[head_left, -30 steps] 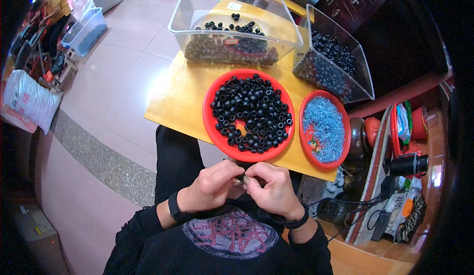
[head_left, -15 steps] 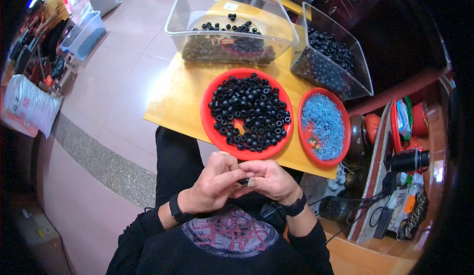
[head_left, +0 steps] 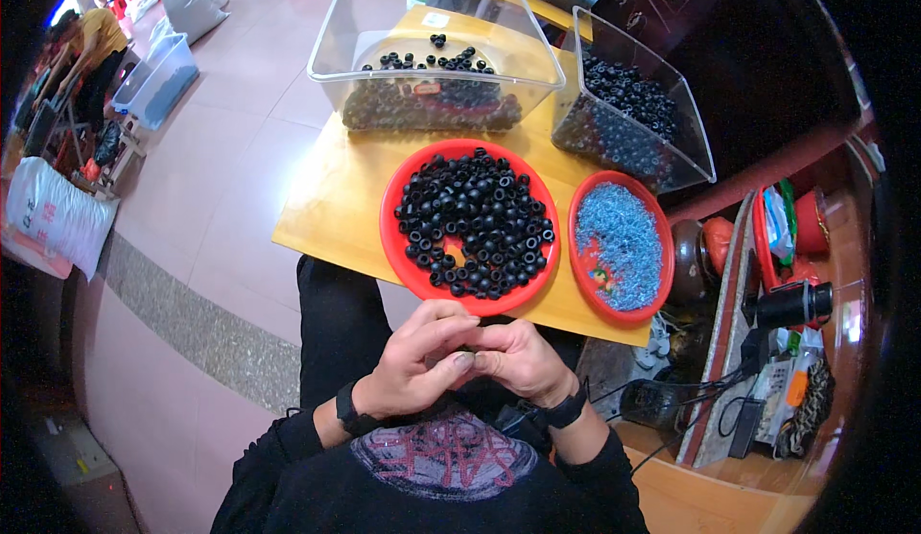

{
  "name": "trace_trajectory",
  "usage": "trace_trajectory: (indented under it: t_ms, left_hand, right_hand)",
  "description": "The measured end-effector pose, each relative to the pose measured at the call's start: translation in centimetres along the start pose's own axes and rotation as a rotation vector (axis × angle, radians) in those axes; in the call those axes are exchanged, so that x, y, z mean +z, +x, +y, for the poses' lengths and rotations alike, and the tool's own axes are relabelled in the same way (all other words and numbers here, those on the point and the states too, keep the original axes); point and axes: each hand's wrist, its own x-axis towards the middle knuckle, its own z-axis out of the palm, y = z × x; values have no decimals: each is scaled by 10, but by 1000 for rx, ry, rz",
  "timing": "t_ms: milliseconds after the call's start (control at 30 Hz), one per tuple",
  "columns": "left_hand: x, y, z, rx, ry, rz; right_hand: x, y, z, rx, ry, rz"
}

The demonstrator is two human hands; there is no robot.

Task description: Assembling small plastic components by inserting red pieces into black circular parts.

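My left hand and my right hand meet in front of my chest, just below the near rim of a round red plate. Fingers and thumbs of both are closed and pressed together at the tips; whatever they hold is hidden between them. Small black ring-like parts with holes through them fill most of the plate. A smaller red plate to its right carries a heap of tiny translucent bluish pieces.
Behind the plates on the yellow table stand a clear bin and another clear bin, both with black parts inside. Cables and a dark cylinder lie to the right. A person sits far left.
The dark piece that showed between my fingertips is now covered. My left fingers and thumb have shifted against the right hand, and the whole view has swung slightly.
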Motion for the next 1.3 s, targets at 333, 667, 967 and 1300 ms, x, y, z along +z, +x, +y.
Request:
trace_trajectory:
  t_ms: [333, 667, 967, 1300]
  left_hand:
    - [12, 1, -15, -12, -56, -181]
    - [6, -1, -17, -33, 55, -84]
    - [-26, -1, -29, -142, 199, 151]
    - [-34, 33, -33, 189, 690, 66]
  right_hand:
    - [9, 4, 11, -164, -85, 80]
    - [6, 5, -3, 14, -186, 79]
    - [-89, -3, -148, -397, -300, 313]
    - [-85, -8, -140, -198, -688, 692]
